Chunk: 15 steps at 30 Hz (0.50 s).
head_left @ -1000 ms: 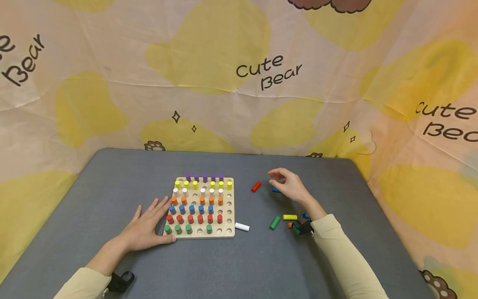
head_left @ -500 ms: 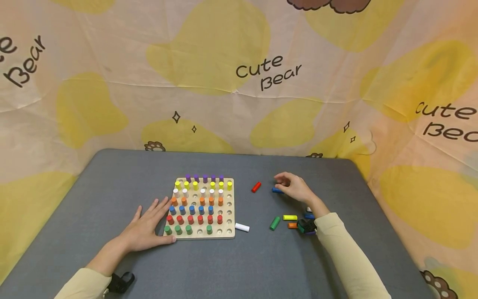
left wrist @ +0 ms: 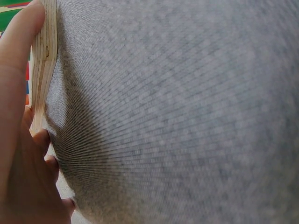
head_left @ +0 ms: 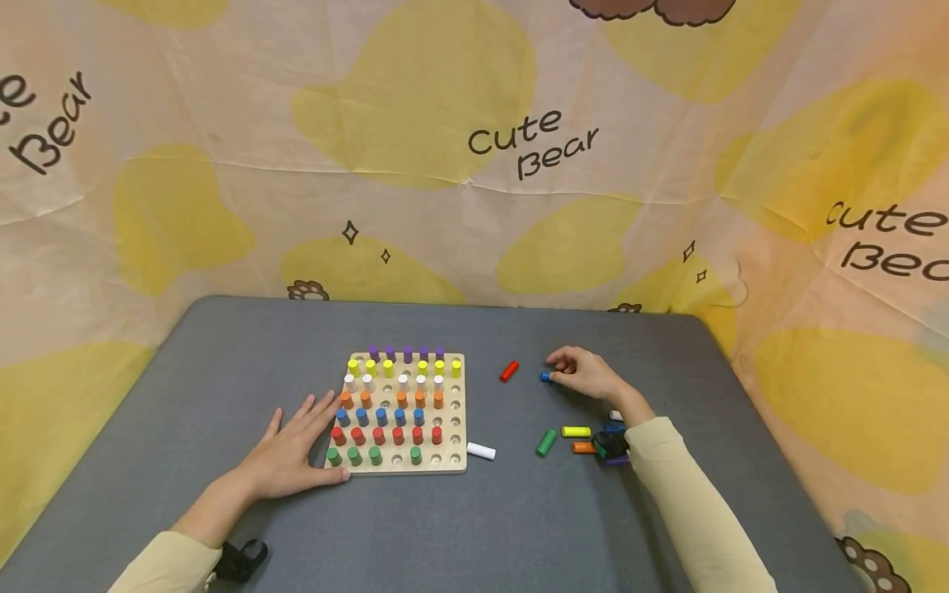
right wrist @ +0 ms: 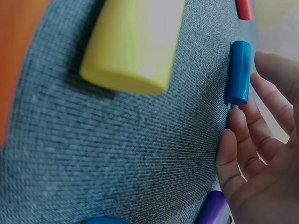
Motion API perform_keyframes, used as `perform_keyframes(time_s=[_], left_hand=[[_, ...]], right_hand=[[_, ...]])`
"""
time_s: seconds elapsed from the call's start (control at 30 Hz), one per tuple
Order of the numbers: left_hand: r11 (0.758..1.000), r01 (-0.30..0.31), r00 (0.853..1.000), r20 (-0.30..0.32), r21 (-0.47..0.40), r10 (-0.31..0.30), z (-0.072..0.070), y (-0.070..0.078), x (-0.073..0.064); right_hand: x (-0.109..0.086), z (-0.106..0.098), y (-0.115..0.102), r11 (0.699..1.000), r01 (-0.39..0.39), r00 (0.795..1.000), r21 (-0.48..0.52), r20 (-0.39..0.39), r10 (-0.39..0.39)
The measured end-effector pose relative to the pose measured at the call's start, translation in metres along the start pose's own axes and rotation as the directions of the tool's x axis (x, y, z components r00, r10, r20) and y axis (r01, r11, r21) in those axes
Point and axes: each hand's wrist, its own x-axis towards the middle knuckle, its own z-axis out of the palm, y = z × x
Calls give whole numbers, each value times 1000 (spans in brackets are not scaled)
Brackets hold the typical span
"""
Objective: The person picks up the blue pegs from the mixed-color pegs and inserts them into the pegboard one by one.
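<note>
A wooden pegboard [head_left: 446,466] carries rows of purple, yellow, white, orange, blue, red and green pegs, with bare holes among them. My left hand [head_left: 291,455] lies along its left side, fingers spread, thumb at the near left corner. The left wrist view shows that thumb [left wrist: 23,28] against the board's edge. To the right of the board, my right hand [head_left: 591,377] is at a blue peg [head_left: 544,376] lying on the table, partly covered by the thumb from above. In the right wrist view, thumb and bent fingertips are right beside this blue peg [right wrist: 239,72].
A red peg [head_left: 509,371] lies left of my right hand. Nearer me are a green peg [head_left: 545,443], a yellow peg [head_left: 576,431], an orange peg [head_left: 583,448] and a purple peg [head_left: 617,462]. By the board's right edge lies a white peg [head_left: 481,451].
My right hand has come down and slightly right onto the blue peg, covering more of it. My left hand and the board stay in place.
</note>
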Motion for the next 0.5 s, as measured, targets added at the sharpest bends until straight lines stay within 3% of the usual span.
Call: perform_keyframes(time_s=[0.5], left_hand=[[1000,1,1000,2,4,-1,0,-1,1]], right_hand=[[2,1,2,1000,27,998,-3,65,-27]])
